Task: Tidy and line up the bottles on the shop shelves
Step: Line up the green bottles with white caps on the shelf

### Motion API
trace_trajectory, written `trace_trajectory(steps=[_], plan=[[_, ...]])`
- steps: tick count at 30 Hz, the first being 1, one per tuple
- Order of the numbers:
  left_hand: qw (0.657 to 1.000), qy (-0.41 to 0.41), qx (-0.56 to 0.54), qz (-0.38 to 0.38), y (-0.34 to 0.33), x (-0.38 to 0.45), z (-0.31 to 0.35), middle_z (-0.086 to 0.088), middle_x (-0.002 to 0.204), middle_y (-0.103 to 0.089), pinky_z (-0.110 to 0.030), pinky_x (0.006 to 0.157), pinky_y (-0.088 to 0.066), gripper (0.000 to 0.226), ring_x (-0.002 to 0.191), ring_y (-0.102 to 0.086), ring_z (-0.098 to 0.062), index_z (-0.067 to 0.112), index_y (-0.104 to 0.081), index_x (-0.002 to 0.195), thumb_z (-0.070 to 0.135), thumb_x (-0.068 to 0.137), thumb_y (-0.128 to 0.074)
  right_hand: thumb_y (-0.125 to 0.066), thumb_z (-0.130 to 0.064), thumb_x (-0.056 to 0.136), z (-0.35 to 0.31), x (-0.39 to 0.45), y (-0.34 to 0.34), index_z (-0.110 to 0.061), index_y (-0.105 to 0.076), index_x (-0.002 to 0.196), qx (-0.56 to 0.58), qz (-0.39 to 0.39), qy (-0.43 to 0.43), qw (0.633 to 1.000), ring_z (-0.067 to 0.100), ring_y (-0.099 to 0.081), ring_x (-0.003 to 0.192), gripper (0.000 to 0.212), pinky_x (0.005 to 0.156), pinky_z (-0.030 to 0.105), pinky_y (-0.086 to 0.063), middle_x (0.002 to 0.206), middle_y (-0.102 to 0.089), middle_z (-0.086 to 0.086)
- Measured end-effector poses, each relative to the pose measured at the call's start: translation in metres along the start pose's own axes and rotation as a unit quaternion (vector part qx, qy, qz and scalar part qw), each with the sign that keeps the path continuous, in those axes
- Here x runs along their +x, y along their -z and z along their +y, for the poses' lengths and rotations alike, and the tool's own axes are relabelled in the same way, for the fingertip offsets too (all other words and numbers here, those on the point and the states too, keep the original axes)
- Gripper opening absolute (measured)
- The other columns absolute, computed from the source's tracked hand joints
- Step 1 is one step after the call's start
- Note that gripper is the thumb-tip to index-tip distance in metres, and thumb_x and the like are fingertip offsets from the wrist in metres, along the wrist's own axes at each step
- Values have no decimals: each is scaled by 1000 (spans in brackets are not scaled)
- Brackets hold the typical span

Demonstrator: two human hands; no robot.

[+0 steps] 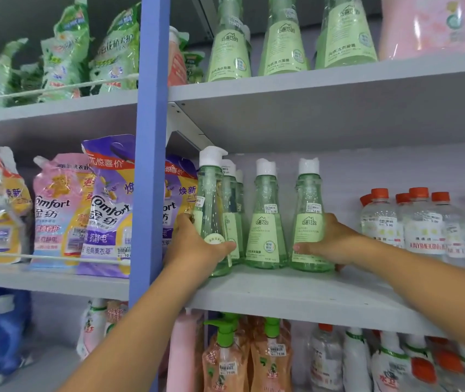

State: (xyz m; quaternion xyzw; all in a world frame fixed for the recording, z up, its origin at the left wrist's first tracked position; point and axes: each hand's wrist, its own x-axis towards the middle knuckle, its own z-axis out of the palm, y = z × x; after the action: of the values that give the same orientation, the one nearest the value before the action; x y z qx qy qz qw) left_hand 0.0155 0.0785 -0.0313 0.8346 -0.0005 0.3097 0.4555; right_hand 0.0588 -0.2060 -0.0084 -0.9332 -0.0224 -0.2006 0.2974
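Grey shelves [296, 295] (three tiers) flank a blue upright post [149, 165].

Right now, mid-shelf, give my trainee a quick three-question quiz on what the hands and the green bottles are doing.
1. True or false: the left hand grips a clear green pump-top bottle.
2. Which does the right hand hold: A, an orange-capped clear water bottle; B, a green flip-cap bottle?
3. How many green bottles stand untouched in the front row between both hands?

Key: 1 true; 2 B; 3 one.
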Motion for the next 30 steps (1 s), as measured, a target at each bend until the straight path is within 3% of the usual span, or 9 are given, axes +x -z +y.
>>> trace_trajectory(steps=[4,6,8,11,14,16,20,24,30], plan=[[997,23,74,-24,-2,3,5,-11,157,-33,-51,105,-46,122,139,-40,-38,19,-15,152,67,65,-85,-84,-59,71,2,0,-2,-24,-31,147,4,5,-3,1000,19,-61,110,99,93,39,-55,128,-60,-4],[997,29,57,-46,-2,3,6,-11,155,-35,-47,98,-48,113,136,-42,-37,23,-10,155,66,74,-76,-83,-59,73,1,0,-1,-24,-35,145,-4,3,-6,1000,19,-63,107,94,91,40,-57,125,-62,-3],[998,32,4,-56,-1,1,5,-6,143,-47,-39,87,-45,93,120,-51,-31,20,-19,154,54,83,-69,-81,-59,75,-2,-3,0,-23,-36,143,-16,5,-14,1000,16,-63,99,89,79,37,-59,119,-62,-4],[998,7,-36,-51,3,-2,2,5,120,-62,-35,84,-50,69,102,-59,-20,21,-43,135,44,80,-78,-81,-57,76,-4,-7,0,-22,-35,142,-15,14,-21,1000,14,-61,95,88,71,32,-56,114,-61,-6],[997,18,-41,-60,4,-5,4,-3,137,-60,-47,101,-52,100,122,-60,-30,18,-37,147,52,69,-90,-81,-55,78,-6,-8,0,-22,-36,142,-15,14,-22,1000,18,-62,102,85,79,36,-58,121,-62,-3],[998,26,-27,-53,4,-5,6,-6,145,-54,-51,104,-50,111,130,-54,-33,16,-32,151,56,66,-90,-80,-55,79,-6,-9,1,-23,-37,143,-18,10,-19,1000,19,-63,103,84,81,37,-59,122,-62,-2],[999,28,6,-22,3,-4,6,-8,146,-49,-49,105,-50,107,133,-50,-33,14,-34,149,58,68,-88,-79,-56,80,-7,-12,2,-23,-36,144,-23,6,-20,1000,18,-62,104,84,83,38,-59,123,-62,-3],[999,23,-22,-33,2,-2,5,-8,135,-56,-49,99,-53,89,119,-59,-33,12,-39,141,50,75,-85,-79,-55,81,-9,-16,3,-22,-35,143,-31,10,-24,999,17,-62,101,83,81,37,-59,121,-61,-3],[999,13,-5,-38,4,-3,6,-7,135,-58,-48,98,-53,92,121,-59,-34,13,-40,140,53,73,-87,-80,-50,82,-15,-21,6,-23,-37,142,-9,10,-32,999,17,-62,99,79,81,38,-61,113,-61,-6]])
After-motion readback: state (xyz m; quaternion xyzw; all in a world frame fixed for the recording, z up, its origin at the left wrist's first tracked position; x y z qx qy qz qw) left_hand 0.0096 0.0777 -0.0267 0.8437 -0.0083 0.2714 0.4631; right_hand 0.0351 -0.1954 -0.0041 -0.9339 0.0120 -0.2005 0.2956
